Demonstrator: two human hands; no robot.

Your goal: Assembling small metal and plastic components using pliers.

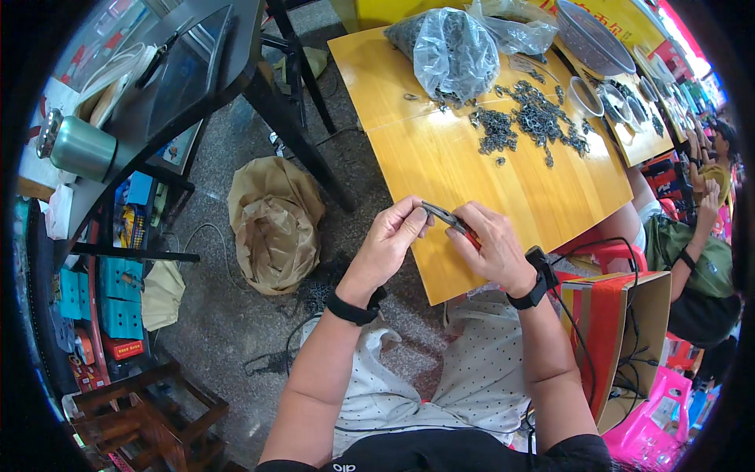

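My right hand (491,245) is closed round a pair of pliers (445,215) with red handles, the dark jaws pointing left. At the tip of the jaws my left hand (393,237) pinches thumb against fingers; whatever it holds there is too small to make out. Both hands are over the near left edge of the yellow wooden table (440,169), above my lap. Farther back on the table lie loose heaps of small dark metal pieces (541,116), which look like clasps or links. Behind them stands a clear plastic bag (456,59) packed with similar dark pieces.
Plastic bowls (586,96) and a large grey basin (595,38) stand at the far right. Left on the floor is an open brown sack (277,228), beside a black table (204,86). A cardboard box (621,338) with cables sits to my right, near another person (692,252).
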